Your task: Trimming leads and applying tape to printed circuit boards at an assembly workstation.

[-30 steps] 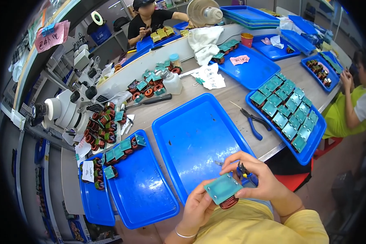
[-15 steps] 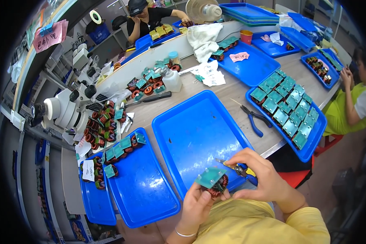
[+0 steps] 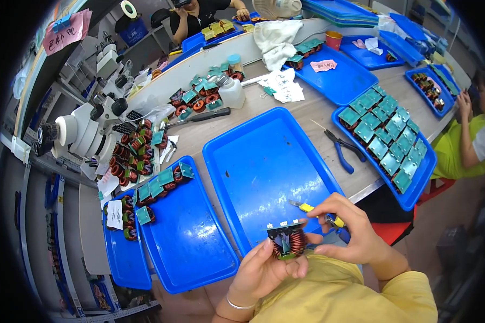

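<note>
In my left hand (image 3: 269, 269) I hold a wound coil (image 3: 288, 242) with copper-coloured windings, pinched between thumb and fingers. A green circuit board (image 3: 283, 226) sits on its upper side, seen nearly edge-on, with pale pins on top. My right hand (image 3: 355, 229) is curled close to the coil's right side, one finger at or very near it. Yellow-and-blue cutters (image 3: 337, 220) pass behind its index finger, blades pointing left, and seem to rest in this hand; the grip is partly hidden. Beneath lies a large blue tray (image 3: 253, 177).
At right, a blue tray (image 3: 425, 177) carries rows of board-topped coils; blue-handled pliers (image 3: 342, 153) lie beside it. Left are a narrow blue tray (image 3: 194, 242), loose coils (image 3: 134, 156) and a microscope (image 3: 81, 129). A white bottle (image 3: 231, 94) stands behind. Co-workers sit opposite and at right.
The coil in my left hand has been tilted, so its board went from face-up to nearly edge-on and the windings now show. My right hand stays beside it. The whole view shifted slightly.
</note>
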A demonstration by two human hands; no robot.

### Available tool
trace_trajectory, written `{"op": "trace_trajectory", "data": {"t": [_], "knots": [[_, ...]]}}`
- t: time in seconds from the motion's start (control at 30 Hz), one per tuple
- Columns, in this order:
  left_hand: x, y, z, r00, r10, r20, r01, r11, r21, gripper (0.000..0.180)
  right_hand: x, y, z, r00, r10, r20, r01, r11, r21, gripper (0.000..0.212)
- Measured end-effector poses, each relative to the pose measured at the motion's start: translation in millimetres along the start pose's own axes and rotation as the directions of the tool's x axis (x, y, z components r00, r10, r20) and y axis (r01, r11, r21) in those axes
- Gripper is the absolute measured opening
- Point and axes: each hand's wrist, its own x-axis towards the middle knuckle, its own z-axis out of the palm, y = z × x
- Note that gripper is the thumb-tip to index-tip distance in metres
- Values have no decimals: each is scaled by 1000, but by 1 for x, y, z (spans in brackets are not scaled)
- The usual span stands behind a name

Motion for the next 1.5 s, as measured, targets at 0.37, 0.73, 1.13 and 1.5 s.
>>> {"op": "trace_trajectory", "data": {"t": [0.37, 0.73, 1.13, 1.5], "knots": [[-3, -6, 11, 998, -13, -64, 32, 952, 303, 62, -1, -4, 1, 995, -100, 30, 101, 995, -6, 43], [1, -9, 23, 960, 122, -250, 19, 868, 497, 74, -6, 11, 1, 997, -67, 49, 63, 994, 87, 45], [4, -13, 7, 795, 580, 176, -175, -59, 983, 86, -9, 4, 3, 981, 145, 128, -182, 919, 349, 53], [-1, -17, 5, 839, 533, 104, -170, 77, 982, 94, -15, 5, 8, 962, 240, 129, -270, 904, 331, 54]]}}
